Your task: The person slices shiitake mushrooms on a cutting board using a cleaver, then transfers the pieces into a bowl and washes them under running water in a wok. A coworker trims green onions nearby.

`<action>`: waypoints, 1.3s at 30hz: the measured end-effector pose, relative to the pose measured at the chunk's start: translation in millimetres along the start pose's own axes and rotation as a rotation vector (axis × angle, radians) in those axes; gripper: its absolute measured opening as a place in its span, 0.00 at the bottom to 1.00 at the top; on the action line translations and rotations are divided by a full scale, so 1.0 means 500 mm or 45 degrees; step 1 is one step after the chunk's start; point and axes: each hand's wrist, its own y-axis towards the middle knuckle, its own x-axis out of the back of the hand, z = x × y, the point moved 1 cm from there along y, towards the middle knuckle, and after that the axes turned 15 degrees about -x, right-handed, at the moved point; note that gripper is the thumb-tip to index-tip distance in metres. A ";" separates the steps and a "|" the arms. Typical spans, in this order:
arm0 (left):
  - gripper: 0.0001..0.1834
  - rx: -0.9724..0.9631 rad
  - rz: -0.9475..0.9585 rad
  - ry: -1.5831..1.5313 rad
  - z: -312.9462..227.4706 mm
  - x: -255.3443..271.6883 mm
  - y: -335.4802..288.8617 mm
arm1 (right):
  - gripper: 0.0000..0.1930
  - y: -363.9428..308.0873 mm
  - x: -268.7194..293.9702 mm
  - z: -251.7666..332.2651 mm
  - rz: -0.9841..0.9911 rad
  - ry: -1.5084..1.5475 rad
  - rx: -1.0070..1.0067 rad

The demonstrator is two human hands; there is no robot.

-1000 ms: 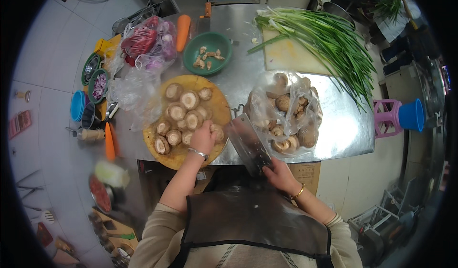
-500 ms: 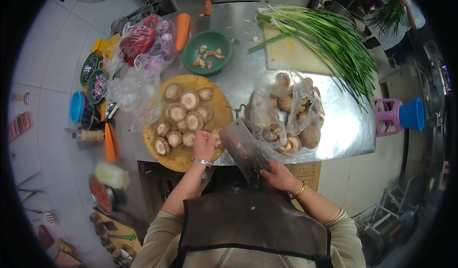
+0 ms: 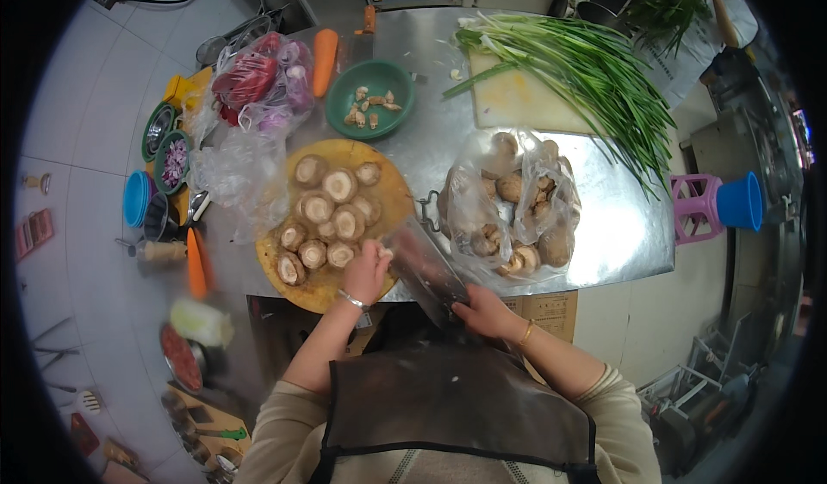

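A lane runs between the green bowl [image 3: 389, 77] and pale board [image 3: 527, 107], but the cleaver [image 3: 424, 267] blocks its near end.

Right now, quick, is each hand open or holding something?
Left hand: closed, pinching a small pale piece, too hidden to name.
Right hand: closed, holding the cleaver.
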 end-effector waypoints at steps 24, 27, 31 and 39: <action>0.13 0.015 0.224 0.844 -0.026 0.049 0.067 | 0.12 -0.038 0.030 -0.083 -0.144 0.266 0.167; 0.14 -0.046 0.340 0.945 -0.039 0.052 0.080 | 0.11 -0.050 0.035 -0.103 -0.217 0.217 0.185; 0.16 -0.085 0.300 0.957 -0.064 0.066 0.096 | 0.10 -0.047 0.026 -0.128 -0.259 0.136 0.111; 0.14 -0.051 -0.071 0.548 -0.002 0.111 0.472 | 0.10 -0.056 0.032 -0.124 -0.238 -0.028 0.183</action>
